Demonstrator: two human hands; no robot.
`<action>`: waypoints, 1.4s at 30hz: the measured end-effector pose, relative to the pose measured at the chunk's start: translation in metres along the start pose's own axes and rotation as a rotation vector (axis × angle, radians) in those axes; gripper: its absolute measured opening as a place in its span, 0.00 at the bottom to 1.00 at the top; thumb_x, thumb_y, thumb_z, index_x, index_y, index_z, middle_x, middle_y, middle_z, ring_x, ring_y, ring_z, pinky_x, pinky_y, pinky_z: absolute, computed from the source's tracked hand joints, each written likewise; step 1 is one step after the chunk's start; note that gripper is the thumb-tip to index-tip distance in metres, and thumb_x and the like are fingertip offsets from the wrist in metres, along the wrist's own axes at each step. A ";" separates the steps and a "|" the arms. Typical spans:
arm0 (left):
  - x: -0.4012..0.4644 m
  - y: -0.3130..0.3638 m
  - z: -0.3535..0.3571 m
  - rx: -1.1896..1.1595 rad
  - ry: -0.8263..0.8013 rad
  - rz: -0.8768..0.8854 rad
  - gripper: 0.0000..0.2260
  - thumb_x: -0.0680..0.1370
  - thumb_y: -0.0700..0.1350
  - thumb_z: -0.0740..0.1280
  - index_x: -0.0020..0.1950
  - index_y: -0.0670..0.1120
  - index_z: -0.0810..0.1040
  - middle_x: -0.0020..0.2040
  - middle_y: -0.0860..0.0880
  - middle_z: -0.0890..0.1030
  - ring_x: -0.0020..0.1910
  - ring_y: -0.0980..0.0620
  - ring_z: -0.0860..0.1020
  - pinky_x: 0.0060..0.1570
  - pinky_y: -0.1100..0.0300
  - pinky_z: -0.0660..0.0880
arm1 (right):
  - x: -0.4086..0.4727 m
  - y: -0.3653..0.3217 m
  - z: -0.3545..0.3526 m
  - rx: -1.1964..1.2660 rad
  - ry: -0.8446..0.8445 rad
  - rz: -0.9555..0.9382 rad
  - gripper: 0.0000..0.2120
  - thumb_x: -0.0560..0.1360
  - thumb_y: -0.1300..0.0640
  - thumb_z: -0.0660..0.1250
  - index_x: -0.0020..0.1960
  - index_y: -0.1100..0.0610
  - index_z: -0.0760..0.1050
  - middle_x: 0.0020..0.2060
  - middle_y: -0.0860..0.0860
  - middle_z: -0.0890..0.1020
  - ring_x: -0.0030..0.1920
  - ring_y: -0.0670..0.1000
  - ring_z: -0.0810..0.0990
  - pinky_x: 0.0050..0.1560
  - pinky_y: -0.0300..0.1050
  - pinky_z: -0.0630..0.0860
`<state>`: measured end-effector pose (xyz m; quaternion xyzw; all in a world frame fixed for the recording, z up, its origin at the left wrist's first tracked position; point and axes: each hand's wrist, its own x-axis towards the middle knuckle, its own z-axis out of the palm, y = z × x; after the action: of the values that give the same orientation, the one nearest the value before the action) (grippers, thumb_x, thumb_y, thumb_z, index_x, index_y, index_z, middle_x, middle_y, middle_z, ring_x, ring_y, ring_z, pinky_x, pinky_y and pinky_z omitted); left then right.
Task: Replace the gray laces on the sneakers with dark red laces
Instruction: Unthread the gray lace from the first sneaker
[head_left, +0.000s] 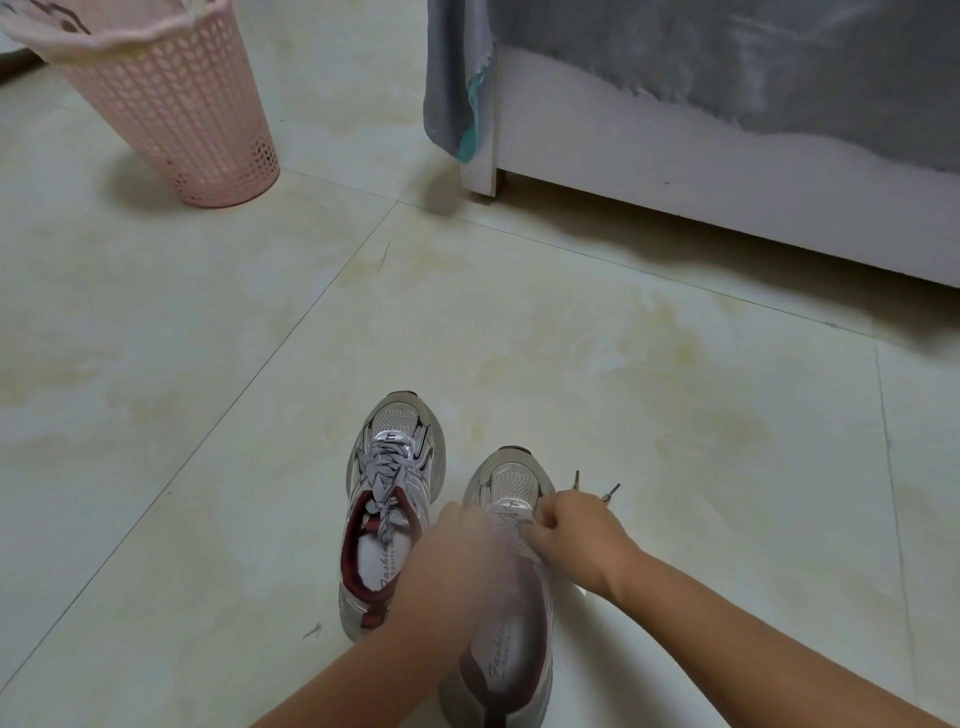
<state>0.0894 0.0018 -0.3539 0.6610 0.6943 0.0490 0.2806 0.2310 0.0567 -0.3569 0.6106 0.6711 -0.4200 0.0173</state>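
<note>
We see two sneakers side by side on the tiled floor (675, 415), toes pointing away from us.

1. Left sneaker (387, 499): sits just left of the left hand, upright. Its gray laces (383, 473) are threaded and tied over the tongue. Dark red collar lining visible; insole print readable only in part.

2. Right sneaker (506, 613): lies under both hands. Toe cap shows ahead of the knuckles; heel is nearest us, btwn the forearms.

3. Left hand (452, 551): over the lace area of the right sneaker, motion-blurred. We cannot tell its finger posture or whether it holds anything.

4. Right hand (571, 525): at the right edge of the same sneaker, approx. level w/ the lace area. Fingers are curled, pinching a gray lace (511, 525) that runs from the hand across the tongue.

5. Lace tips (597, 486): two dark aglets stick out just beyond the right hand's knuckles, to the right of the toe cap.

6. Background, well ahead of the hands: pink perforated basket (176, 109) far left; white furniture (727, 197) far right, w/ a gray cloth (457, 78) draped over its corner.
</note>
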 end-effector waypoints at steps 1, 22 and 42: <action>0.000 0.000 0.000 0.001 -0.002 0.000 0.16 0.75 0.35 0.58 0.61 0.49 0.66 0.58 0.51 0.68 0.52 0.52 0.73 0.47 0.63 0.68 | 0.000 -0.003 -0.002 -0.045 0.032 -0.031 0.13 0.74 0.56 0.63 0.32 0.54 0.67 0.31 0.50 0.72 0.40 0.54 0.74 0.34 0.42 0.65; 0.002 0.001 0.001 -0.116 0.043 -0.033 0.12 0.79 0.44 0.58 0.62 0.50 0.69 0.58 0.52 0.72 0.55 0.55 0.73 0.51 0.65 0.67 | -0.007 -0.004 -0.027 -0.222 0.164 0.174 0.14 0.77 0.47 0.59 0.40 0.56 0.72 0.41 0.53 0.79 0.40 0.54 0.76 0.41 0.44 0.70; -0.003 -0.001 0.004 -0.127 0.072 0.136 0.21 0.78 0.39 0.58 0.68 0.57 0.67 0.62 0.54 0.64 0.60 0.56 0.67 0.54 0.67 0.68 | 0.000 0.009 -0.013 0.913 -0.163 0.366 0.11 0.74 0.63 0.67 0.33 0.60 0.75 0.22 0.52 0.72 0.21 0.46 0.67 0.21 0.34 0.65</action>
<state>0.0902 -0.0025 -0.3570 0.6852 0.6529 0.1355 0.2930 0.2446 0.0632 -0.3534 0.6289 0.2969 -0.7074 -0.1263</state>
